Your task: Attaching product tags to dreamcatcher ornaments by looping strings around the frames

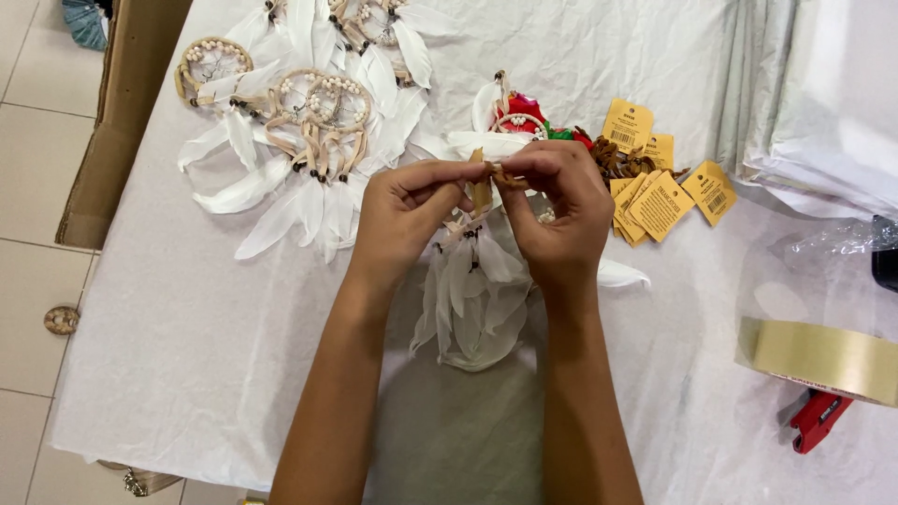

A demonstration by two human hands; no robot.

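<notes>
Head view, looking down on a table covered with a white cloth point(187, 337). Left hand point(402, 220) and right hand point(558, 210) meet just above centre of frame, fingertips nearly touching. Both are pinched closed on the tan loop at the top of a white-feathered dreamcatcher point(472, 290): left thumb and forefinger grip the loop from the 9 o'clock side, right thumb and forefinger from the 3 o'clock side. Remaining fingers of each hand are curled inward. The dreamcatcher's feathers hang toward 6 o'clock between the wrists (its hoop is mostly hidden behind the hands, so its exact form cannot be told).

Surroundings, taken from the hands:
- At 10 to 11 o'clock, a pile of finished dreamcatchers point(309, 122) with tan hoops, pale beads and white feathers, lying flat and overlapping.
- At 12 o'clock, just beyond the fingertips, a small red and green item point(533, 112), partly covered.
- At 2 o'clock, near the right hand, a fan of yellow paper tags point(659, 187).
- At 4 o'clock, well apart, a roll of tan packing tape point(823, 360) on a red dispenser point(816, 421).
- At 1 to 2 o'clock, far edge, folded clear plastic sheeting point(814, 103).
- At 10 o'clock, off the table, a cardboard box point(117, 112) on the tiled floor.
</notes>
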